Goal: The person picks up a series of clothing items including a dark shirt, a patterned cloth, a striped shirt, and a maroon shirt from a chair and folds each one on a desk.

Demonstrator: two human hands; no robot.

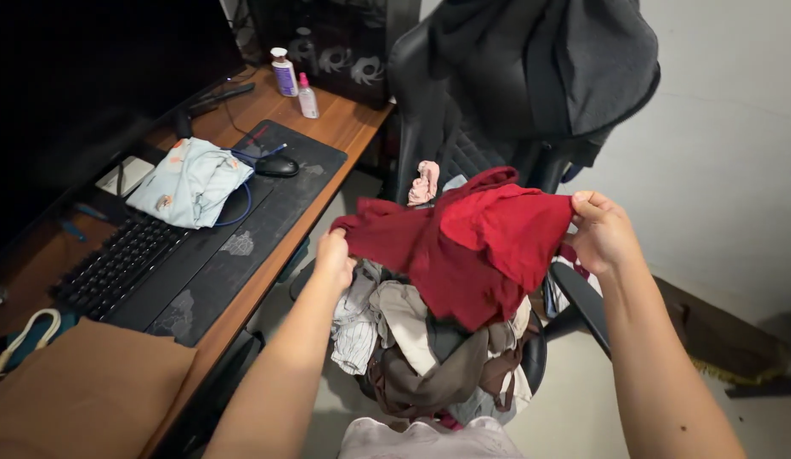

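The left hand [334, 257] and right hand [601, 231] each pinch an edge of a red garment [472, 246], stretched between them. It hangs above the pile of clothes [412, 348] on the office chair [463, 110].

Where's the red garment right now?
In the head view the red garment hangs mid-frame, stretched between the left hand and right hand, just above the clothes pile on the black chair, right of the desk.
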